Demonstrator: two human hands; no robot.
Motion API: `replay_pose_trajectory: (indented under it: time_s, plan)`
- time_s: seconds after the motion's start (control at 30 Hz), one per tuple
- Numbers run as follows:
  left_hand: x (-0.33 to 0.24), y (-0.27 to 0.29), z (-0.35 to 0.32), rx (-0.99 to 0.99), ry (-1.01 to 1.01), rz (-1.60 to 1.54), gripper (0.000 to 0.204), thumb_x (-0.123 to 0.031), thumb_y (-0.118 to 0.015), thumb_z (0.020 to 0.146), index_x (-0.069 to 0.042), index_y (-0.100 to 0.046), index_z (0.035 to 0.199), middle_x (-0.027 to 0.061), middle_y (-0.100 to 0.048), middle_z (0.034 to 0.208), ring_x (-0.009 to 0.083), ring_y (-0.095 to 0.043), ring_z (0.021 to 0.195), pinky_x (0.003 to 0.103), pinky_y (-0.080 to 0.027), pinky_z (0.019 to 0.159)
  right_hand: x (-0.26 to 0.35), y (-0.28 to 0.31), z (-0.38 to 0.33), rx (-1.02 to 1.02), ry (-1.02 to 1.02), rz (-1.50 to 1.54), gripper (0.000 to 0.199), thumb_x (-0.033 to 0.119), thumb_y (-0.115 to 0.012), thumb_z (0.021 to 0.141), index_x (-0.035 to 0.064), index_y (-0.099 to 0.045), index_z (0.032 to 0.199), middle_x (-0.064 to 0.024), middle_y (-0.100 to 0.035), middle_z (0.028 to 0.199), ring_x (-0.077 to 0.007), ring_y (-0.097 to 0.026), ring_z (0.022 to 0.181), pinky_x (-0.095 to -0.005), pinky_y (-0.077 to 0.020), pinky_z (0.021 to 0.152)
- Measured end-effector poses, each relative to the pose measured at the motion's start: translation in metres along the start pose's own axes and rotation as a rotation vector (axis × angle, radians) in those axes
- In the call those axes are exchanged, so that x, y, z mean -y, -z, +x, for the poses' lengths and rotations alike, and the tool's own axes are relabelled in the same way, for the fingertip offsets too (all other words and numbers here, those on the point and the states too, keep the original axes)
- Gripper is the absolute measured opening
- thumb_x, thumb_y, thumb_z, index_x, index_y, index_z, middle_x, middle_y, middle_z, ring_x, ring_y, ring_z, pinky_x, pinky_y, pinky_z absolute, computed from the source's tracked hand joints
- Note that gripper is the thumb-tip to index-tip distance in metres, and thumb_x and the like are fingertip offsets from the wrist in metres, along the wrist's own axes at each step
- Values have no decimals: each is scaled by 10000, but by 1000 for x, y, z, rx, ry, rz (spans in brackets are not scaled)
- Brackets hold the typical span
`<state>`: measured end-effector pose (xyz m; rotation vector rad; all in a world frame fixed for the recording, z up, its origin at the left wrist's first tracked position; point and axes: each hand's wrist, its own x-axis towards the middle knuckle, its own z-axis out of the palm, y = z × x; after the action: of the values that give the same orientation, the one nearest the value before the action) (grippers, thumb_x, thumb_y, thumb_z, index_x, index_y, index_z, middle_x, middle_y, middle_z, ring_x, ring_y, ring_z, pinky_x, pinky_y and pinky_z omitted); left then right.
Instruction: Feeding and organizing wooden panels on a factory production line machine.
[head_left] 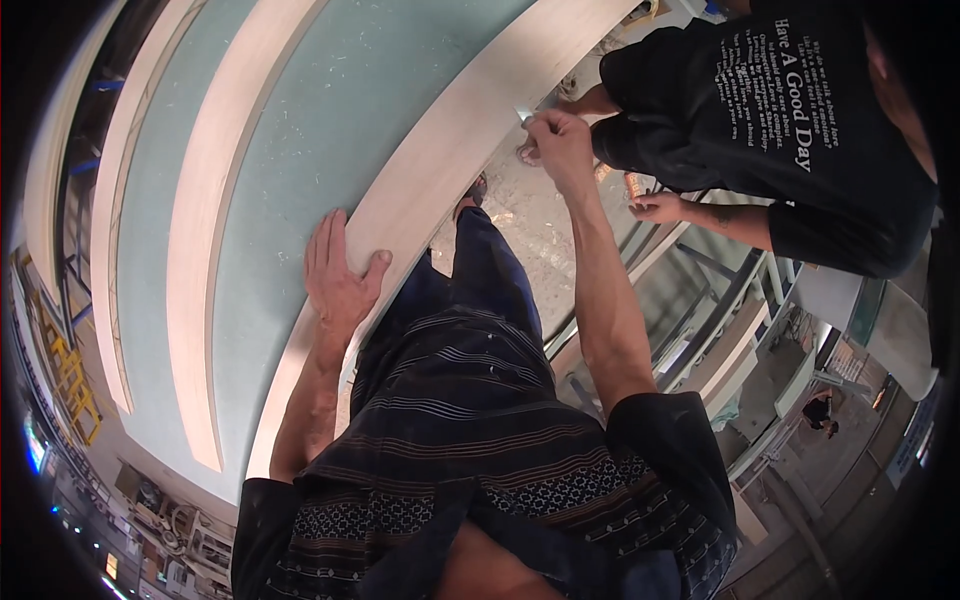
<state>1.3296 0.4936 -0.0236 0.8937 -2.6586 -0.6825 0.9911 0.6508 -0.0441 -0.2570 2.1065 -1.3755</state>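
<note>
My left hand (340, 272) lies spread on the nearest pale wooden board (450, 125), its thumb toward the board's near edge. That board runs from the lower left up to the top of the view and looks curved. Over the same edge, farther up, my right hand (560, 145) is closed in a pinch. A small bright tip (523, 114) shows at its fingers; what it belongs to is too small to make out. Beneath the board spreads a pale green tabletop (290, 190).
Two more pale boards, a middle one (205, 170) and a farther one (115, 190), lie on the tabletop to the left. Close on my right stands a co-worker (760, 130) in black, one hand holding an orange can-like thing (633, 186). Metal frames (715, 265) and wood stand at right.
</note>
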Motion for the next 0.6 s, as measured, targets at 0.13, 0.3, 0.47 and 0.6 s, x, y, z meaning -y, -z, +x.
replay_pose_trajectory:
  time_s: [0.13, 0.3, 0.47, 0.6]
  plan:
    - [1, 0, 0, -16, -12, 2, 784, -534, -702, 910, -4, -515, 1455, 214, -567, 1433, 422, -539, 1311, 523, -439, 1080, -1, -5, -5, 9, 15, -25, 170, 112, -653, 940, -39, -724, 908, -39, -654, 705, -94, -605, 603, -265, -511, 549]
    - [0, 0, 1, -27, -16, 17, 771, -530, -696, 914, -5, -520, 1450, 212, -571, 1425, 422, -545, 1301, 520, -444, 1074, -5, -23, -28, 3, 71, -31, 177, 116, -671, 923, -40, -730, 864, -14, -642, 656, -73, -560, 590, -270, -440, 538]
    - [-1, 0, 7, -32, -36, 16, 762, -525, -697, 913, -5, -526, 1444, 213, -570, 1423, 423, -548, 1294, 518, -448, 1070, 2, -15, -16, -61, 47, -2, 195, 118, -654, 926, -33, -722, 823, -17, -627, 632, -71, -561, 555, -276, -437, 502]
    - [-3, 0, 5, -27, -38, 10, 758, -479, -723, 886, 12, -528, 1429, 219, -572, 1414, 427, -549, 1284, 520, -449, 1066, -16, -33, -43, -12, 104, -92, 183, 121, -663, 922, -36, -723, 849, -28, -607, 609, -79, -545, 575, -295, -444, 547]
